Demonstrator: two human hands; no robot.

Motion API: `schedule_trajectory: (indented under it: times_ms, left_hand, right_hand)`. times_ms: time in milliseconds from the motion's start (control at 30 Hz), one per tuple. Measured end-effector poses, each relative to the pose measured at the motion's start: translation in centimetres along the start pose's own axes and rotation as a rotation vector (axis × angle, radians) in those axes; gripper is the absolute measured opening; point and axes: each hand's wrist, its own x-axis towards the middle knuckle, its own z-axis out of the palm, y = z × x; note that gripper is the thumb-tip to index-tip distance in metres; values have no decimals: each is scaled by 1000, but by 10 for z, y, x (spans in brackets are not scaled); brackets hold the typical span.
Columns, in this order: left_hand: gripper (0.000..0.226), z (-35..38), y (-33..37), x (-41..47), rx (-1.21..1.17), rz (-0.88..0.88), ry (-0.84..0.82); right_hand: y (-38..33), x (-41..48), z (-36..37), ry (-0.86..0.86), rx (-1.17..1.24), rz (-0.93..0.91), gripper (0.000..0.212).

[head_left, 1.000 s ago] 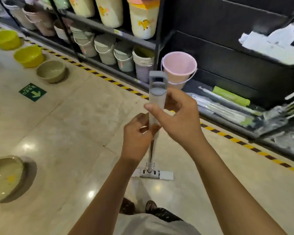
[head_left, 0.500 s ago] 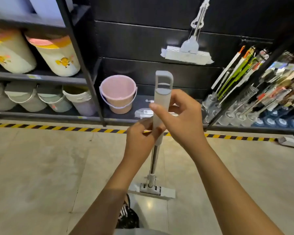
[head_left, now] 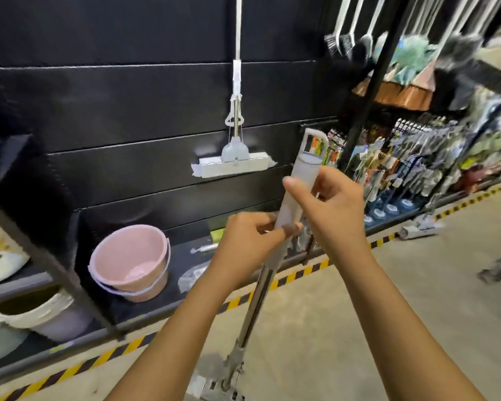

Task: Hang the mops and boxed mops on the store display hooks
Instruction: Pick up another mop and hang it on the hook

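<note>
The black bottom shelf (head_left: 182, 251) carries a pink bucket (head_left: 130, 263) and crumpled clear wrapping (head_left: 192, 274); the pale floor (head_left: 359, 328) bears a yellow-black striped line (head_left: 122, 350).

Location type: retail shop, household-goods aisle.

Identifying features:
- A black slatted display wall (head_left: 128, 96) runs the length of the aisle. A hanging mop (head_left: 234, 163) is suspended against it, head down.
- Black shelving (head_left: 70, 273) at the left edge carries a pink bucket (head_left: 130, 264) on its bottom board. Stacked buckets (head_left: 41, 316) sit in the adjoining bay.
- Yellow-and-black striped tape (head_left: 122, 350) marks the tiled floor (head_left: 417, 285) along the front edge of the shelving.
- At the right, racks of packaged cleaning goods (head_left: 417, 157) hang in dense rows. Long-handled brushes (head_left: 356, 44) hang above them.
</note>
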Motion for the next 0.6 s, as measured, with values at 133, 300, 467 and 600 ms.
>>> schedule_trajectory:
  times_ms: [133, 300, 467, 600]
  left_hand:
    - [20, 1, 15, 56, 64, 69, -54]
    - [13, -6, 26, 141, 40, 134, -37]
    - [5, 5, 41, 230, -78, 161, -3]
    - [15, 15, 54, 284, -182, 187, 107]
  right_hand:
    - [14, 50, -6, 66, 34, -11, 10]
    - [31, 136, 2, 38, 102, -90, 14]
    - [54, 234, 3, 22, 162, -127, 18]
    - [69, 299, 11, -61, 175, -175, 21]
